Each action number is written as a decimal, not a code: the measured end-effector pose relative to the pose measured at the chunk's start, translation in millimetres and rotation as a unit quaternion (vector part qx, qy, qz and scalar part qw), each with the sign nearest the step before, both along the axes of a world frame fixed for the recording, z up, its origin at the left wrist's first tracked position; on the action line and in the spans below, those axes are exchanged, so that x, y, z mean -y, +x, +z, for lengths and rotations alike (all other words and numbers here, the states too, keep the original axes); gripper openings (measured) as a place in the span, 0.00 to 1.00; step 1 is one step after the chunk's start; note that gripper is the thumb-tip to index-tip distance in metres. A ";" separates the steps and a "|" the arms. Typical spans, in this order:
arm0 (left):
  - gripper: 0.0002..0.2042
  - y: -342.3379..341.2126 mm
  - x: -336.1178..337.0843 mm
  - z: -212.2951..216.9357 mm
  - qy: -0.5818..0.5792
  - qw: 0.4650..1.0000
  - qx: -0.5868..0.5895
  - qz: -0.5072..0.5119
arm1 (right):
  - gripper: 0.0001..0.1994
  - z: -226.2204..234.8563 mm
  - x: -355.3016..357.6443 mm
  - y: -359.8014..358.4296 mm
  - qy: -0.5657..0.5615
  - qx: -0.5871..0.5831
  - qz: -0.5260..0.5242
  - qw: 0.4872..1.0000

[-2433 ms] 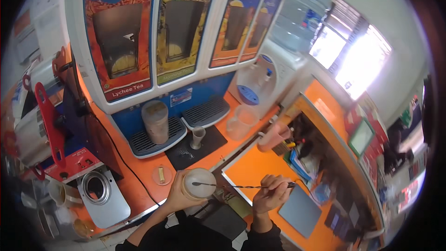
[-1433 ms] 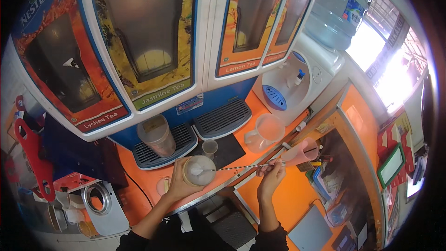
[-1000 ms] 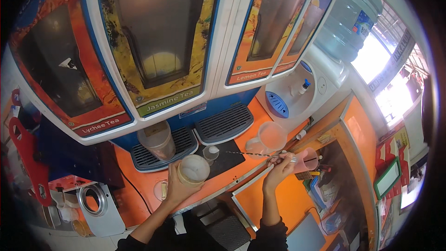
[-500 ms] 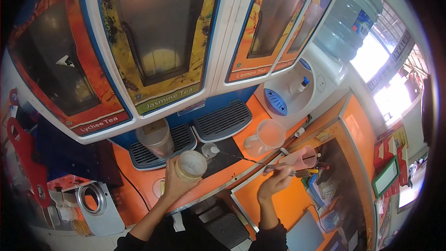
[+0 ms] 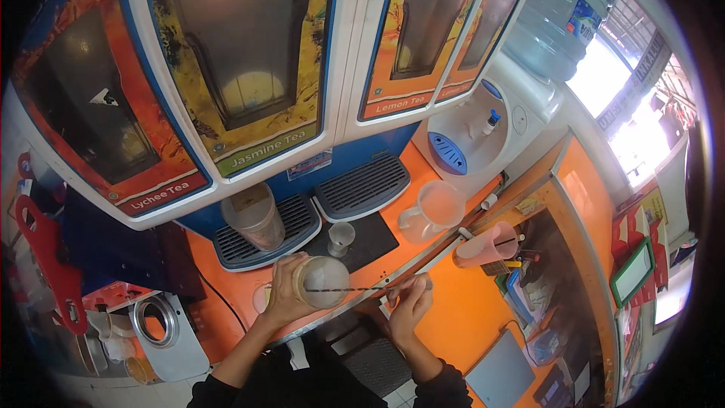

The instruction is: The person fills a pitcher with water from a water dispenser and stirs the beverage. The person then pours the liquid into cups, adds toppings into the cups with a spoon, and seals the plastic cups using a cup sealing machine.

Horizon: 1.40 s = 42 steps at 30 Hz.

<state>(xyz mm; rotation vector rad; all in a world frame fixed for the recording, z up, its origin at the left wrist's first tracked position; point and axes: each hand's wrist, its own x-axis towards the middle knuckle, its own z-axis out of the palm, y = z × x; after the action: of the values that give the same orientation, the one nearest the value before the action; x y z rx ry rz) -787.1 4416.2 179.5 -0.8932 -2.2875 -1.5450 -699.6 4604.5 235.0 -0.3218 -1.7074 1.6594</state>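
My left hand (image 5: pixel 281 295) is wrapped round a wide round jar (image 5: pixel 325 273), its mouth tilted up and pale, whitish contents inside. My right hand (image 5: pixel 410 308) grips a long spoon with a twisted handle (image 5: pixel 365 289). The spoon's thin shaft lies across the jar's mouth; whether its tip touches the contents I cannot tell. Beyond the jar, a small clear measuring cup (image 5: pixel 341 236) stands upright on a black mat (image 5: pixel 375 245), with a little something at its bottom. Left of it, a tall translucent container (image 5: pixel 260 225) rests on a drip tray (image 5: pixel 226 251).
A tea dispenser (image 5: pixel 343 98) rises along the back. A clear pitcher (image 5: pixel 432 211) stands on the orange counter (image 5: pixel 214 287), with a pink cup (image 5: pixel 487 248) to its right. Farther right is a water dispenser (image 5: pixel 521 117). A dark woven stool (image 5: pixel 370 366) is below the counter edge.
The spoon has come from over the small measuring cup back to the jar's mouth. My right hand has moved left and down, and the jar has shifted slightly right and nearer.
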 end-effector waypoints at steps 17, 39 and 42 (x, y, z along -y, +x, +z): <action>0.41 -7.2 -19.0 -5.4 -0.036 0.988 0.073 0.128 | 0.15 -0.9 -64.3 -42.5 -0.210 -0.001 -0.093 0.973; 0.43 -2.8 -9.2 -8.7 -0.071 0.979 0.137 0.131 | 0.17 8.0 -56.3 -32.6 0.061 -0.137 -0.211 0.966; 0.43 -2.2 -7.7 -3.9 -0.047 0.980 0.150 0.119 | 0.18 20.8 -54.8 -18.6 -0.109 -0.119 -0.193 0.968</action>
<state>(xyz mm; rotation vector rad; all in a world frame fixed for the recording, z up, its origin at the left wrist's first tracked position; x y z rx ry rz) -789.3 4423.9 175.6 -0.4061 -2.5804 -1.5627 -718.2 4659.2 255.8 -0.5029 -1.1989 1.5238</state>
